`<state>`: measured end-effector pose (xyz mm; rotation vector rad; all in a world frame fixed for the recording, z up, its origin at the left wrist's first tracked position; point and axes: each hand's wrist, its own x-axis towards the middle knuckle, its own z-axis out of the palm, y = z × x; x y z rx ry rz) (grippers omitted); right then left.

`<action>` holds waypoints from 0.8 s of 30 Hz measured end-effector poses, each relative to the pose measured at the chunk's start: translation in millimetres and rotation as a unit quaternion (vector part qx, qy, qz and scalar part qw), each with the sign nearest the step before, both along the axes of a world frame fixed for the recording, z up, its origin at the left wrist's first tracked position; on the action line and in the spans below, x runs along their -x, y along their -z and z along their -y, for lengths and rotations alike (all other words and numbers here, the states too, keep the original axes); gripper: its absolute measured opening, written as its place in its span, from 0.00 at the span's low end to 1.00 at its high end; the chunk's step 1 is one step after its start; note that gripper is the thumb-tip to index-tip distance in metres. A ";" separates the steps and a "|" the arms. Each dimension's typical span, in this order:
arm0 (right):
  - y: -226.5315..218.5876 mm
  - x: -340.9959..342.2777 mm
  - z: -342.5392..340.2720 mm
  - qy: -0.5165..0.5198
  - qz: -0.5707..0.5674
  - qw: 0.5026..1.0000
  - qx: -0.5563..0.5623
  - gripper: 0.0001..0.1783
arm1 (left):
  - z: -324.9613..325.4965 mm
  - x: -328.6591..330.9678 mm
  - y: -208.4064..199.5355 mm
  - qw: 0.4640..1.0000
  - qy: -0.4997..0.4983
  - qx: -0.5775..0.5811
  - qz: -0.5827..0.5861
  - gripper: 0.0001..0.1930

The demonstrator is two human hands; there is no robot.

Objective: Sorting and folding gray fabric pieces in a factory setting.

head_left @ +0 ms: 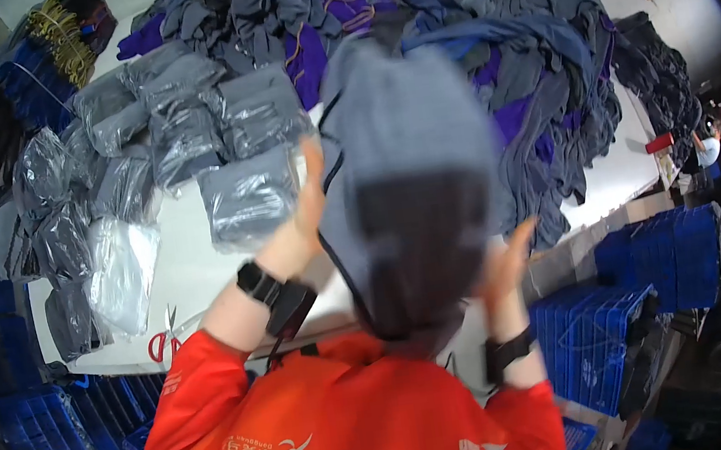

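A grey-blue garment (411, 127) with a darker lower part is raised in front of me, smeared by motion. Its exact kind cannot be told. My left hand (309, 191) is at its left side, thumb pointing up and the other fingers mostly hidden. At its lower right edge is my right hand (502, 279), blurred, thumb out and fingers partly behind the cloth. Between them the two hands hold the garment. A thin black cord (334, 256) runs down along its left side. Each wrist wears a dark band.
Bagged grey garments (252, 198) lie on the white table (180, 235) at left, near clear plastic bags (124, 274) and red-handled scissors (166, 337). Loose grey and purple garments (536, 102) are heaped behind and right. Blue crates (590, 345) stand below. A person (708, 147) is far right.
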<state>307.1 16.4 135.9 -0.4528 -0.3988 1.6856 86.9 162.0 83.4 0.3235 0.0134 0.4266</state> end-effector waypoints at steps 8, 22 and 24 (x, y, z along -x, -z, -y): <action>65.5 48.2 29.7 -0.071 0.162 0.965 0.192 0.33 | 58.2 20.1 -1.4 0.953 0.038 -0.244 -0.177 0.39; -12.3 31.5 13.1 0.186 0.233 0.951 0.082 0.30 | 51.6 -5.0 -80.6 0.874 0.067 -0.385 -0.288 0.19; -12.7 10.0 11.0 0.190 0.240 0.941 0.143 0.32 | 55.3 -0.5 -68.8 0.896 -0.052 -0.343 -0.275 0.16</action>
